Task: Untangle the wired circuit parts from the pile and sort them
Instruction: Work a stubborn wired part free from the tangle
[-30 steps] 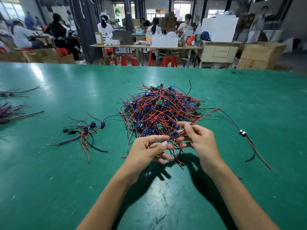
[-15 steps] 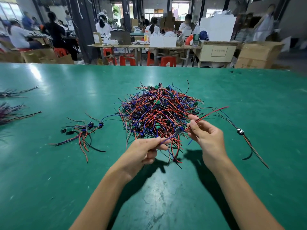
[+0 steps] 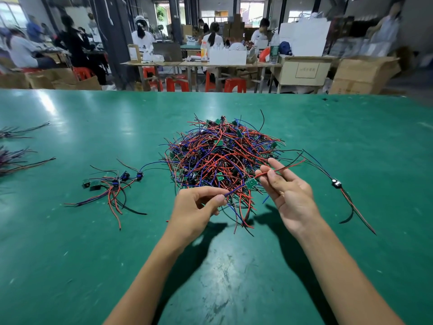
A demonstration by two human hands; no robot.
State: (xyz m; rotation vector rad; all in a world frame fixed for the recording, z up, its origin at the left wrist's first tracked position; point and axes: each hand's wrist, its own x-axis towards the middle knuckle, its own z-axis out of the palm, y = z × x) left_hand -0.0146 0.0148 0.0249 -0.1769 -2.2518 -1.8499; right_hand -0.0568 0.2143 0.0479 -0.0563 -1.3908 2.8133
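Note:
A tangled pile of red, blue and black wires with small green circuit boards lies mid-table. Over its near edge a small green board hangs stretched between my hands. My left hand pinches the blue wire on its left side. My right hand pinches the red and black wires on its right side between thumb and fingers, palm turned up. A small sorted group of wired parts lies to the left of the pile. One single wired part lies to the right.
The green table stretches wide around the pile. More wire bundles lie at the far left edge. Beyond the table's far edge are people at workbenches, red stools and cardboard boxes.
My hands have drawn apart, the right one rising up and right. The small board has come up out of the pile's near edge and its wires are now pulled straighter.

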